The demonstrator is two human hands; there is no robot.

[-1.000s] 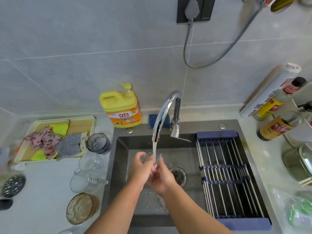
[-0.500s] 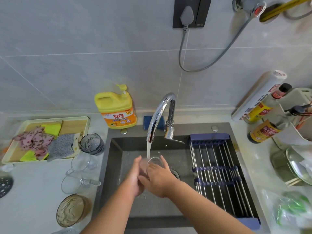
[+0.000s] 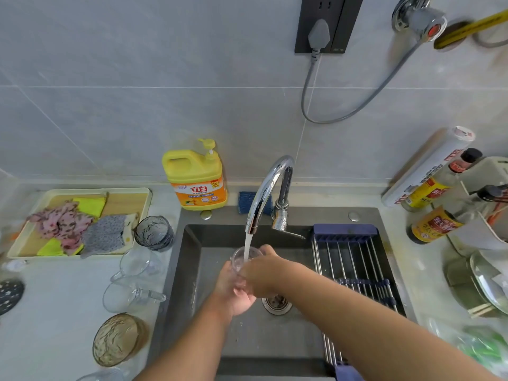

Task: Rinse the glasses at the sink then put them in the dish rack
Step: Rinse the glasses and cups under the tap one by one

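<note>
The sink point(image 3: 189, 270) lies under both hands, so whatever runs off falls into the basin. The dish rack point(image 3: 354, 251) spans the sink just beyond the right hand point(image 3: 265, 273), which gives a rinsed glass a short trip. The faucet point(image 3: 265, 188) arches above the hands. On the counter, well off to the left of the left hand point(image 3: 233, 294), wait an amber glass point(image 3: 116, 339), two clear mugs point(image 3: 129, 294) and a dark glass point(image 3: 154, 232), probably queued for their turn. The hands are together, both clamped on one clear glass point(image 3: 242, 257): the left cups its base, the right wraps its side. It is upright with its mouth under the water stream point(image 3: 248, 242) so it fills and flushes.
</note>
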